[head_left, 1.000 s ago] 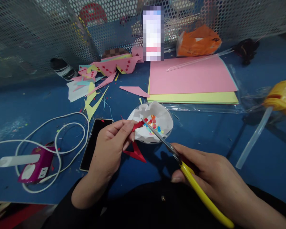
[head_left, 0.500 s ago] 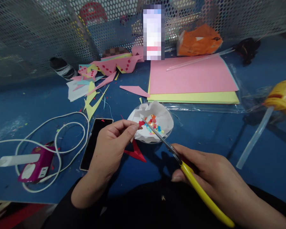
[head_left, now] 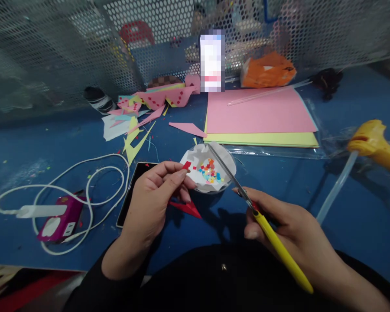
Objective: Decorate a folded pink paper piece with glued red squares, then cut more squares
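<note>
My left hand pinches a small red paper scrap just left of a round dish lined with white paper, which holds several tiny coloured paper squares. My right hand grips yellow-handled scissors; their blades point up and left over the dish. A larger red paper piece lies on the blue table under my left hand.
A black phone lies left of my left hand, beside a white cable and a magenta charger. Pink and yellow sheets lie behind the dish, paper offcuts at the back left, a yellow glue gun at right.
The red strip in my left hand has become shorter and a cut red square lies in the dish. The scissors have swung up and right, over the dish. The view shifted slightly.
</note>
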Available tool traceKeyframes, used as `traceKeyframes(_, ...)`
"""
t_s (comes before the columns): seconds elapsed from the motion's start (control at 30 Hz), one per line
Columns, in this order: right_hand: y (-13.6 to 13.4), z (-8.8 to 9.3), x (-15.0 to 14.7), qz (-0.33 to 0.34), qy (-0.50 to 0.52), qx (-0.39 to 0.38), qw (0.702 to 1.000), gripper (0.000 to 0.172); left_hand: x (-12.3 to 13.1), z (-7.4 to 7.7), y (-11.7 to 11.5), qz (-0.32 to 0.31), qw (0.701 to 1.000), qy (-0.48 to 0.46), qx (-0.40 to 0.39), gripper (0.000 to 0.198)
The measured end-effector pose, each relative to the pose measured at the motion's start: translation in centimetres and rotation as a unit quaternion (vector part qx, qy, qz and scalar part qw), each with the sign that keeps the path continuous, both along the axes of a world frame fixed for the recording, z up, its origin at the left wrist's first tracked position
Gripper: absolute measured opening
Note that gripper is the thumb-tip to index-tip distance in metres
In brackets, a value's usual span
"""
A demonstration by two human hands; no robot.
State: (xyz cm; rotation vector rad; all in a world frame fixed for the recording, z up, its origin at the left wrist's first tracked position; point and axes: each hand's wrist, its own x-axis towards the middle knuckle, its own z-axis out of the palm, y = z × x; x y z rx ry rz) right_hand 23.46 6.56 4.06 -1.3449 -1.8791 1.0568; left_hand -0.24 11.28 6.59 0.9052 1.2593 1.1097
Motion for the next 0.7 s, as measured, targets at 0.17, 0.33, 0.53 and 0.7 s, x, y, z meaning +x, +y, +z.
traceKeyframes(0.17, 0.0, -0.3, -0.2, 0.003, -0.006, 0.067, 0.998, 0.052, 0.7, 1.0, -1.7, 0.048, 0.997, -0.068, -0.004, 0.008)
traceKeyframes(0.33, -0.1, -0.6, -0.7, 0.041, -0.015, 0.114, 0.992, 0.070, 1.0, 1.4, -3.7, 0.093, 0.986, -0.139, -0.002, 0.013)
traceKeyframes(0.53, -1.1, -0.5, -1.7, 0.074, -0.063, 0.186, 0.978, 0.069, 0.8, 1.3, -5.4, 0.096, 0.985, -0.134, 0.055, 0.009)
traceKeyframes(0.7, -1.9, -0.2, -1.8, 0.086, -0.078, 0.215, 0.970, 0.062, 0.7, 0.6, -6.0, 0.129, 0.983, -0.078, 0.106, 0.008)
